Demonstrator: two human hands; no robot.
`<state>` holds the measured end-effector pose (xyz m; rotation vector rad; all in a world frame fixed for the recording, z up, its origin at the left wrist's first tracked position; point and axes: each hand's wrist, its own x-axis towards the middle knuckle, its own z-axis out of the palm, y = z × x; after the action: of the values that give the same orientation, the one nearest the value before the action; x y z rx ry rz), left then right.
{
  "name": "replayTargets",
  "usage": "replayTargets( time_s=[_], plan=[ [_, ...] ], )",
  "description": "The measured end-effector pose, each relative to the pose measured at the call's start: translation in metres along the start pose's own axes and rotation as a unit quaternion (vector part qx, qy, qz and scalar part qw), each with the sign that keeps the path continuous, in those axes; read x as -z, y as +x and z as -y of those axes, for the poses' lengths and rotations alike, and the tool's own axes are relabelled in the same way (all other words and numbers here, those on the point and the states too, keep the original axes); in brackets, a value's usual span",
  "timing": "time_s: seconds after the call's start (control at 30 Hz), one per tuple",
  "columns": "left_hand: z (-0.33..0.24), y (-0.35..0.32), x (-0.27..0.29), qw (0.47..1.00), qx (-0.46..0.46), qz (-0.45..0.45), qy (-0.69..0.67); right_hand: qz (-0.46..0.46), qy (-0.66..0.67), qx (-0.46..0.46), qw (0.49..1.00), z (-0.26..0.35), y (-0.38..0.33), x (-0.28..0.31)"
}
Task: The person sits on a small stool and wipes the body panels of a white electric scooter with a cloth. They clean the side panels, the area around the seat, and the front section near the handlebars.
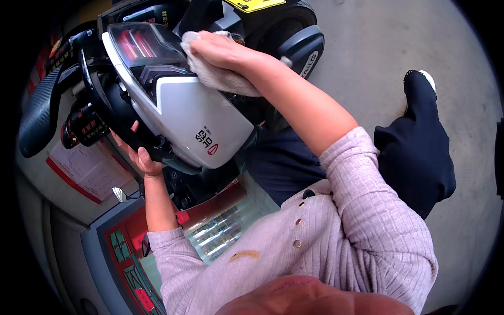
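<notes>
The smooth grey floor (357, 52) is lit softly and evenly, while the far left is left dimmer. Pale glare is caught on the clear plastic, red-backed tail-light cover (149, 44). Detail is swallowed in the loose, dark fabric trousers (415, 157). Edges are bent by the fisheye lens; corners are blacked out.

The pale cloth (223, 79) hides the strip of silver-white scooter bodywork (194, 123) under it, along with the palm side of the right grip (218, 50). Whether the left grip (139, 152) touches the scooter's dark underside is hard to tell. The upper edge cuts off the yellow plate (257, 4), and writing on the red-bordered sheet (86, 165) is too small to make out.
</notes>
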<state>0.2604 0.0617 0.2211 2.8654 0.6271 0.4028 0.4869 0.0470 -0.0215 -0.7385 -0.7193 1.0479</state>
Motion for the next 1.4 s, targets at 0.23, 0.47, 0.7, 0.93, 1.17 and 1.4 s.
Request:
replayTargets(
  time_s=[0.23,0.47,0.7,0.93,1.17,1.4],
  plan=[
    [0.002,0.002,0.000,1.000,0.003,-0.009,0.026,-0.022,0.079,-0.023,0.996,0.009,-0.079,-0.003],
    [0.006,0.000,0.002,1.000,-0.002,-0.014,0.016,-0.014,0.227,-0.150,0.962,0.014,-0.091,0.034],
    [0.000,0.000,-0.002,1.000,0.000,-0.015,-0.001,-0.113,-0.181,0.072,0.974,0.018,-0.042,0.010],
    [-0.004,0.002,-0.007,1.000,0.002,-0.017,0.020,-0.150,-0.472,0.118,0.861,0.013,-0.029,0.001],
    [-0.001,0.004,-0.004,1.000,-0.002,-0.026,0.015,-0.086,-0.541,0.124,0.827,0.043,-0.034,0.014],
    [0.002,0.000,-0.006,1.000,-0.003,-0.023,-0.009,-0.114,-0.466,0.075,0.874,0.026,-0.016,-0.003]
  ],
)
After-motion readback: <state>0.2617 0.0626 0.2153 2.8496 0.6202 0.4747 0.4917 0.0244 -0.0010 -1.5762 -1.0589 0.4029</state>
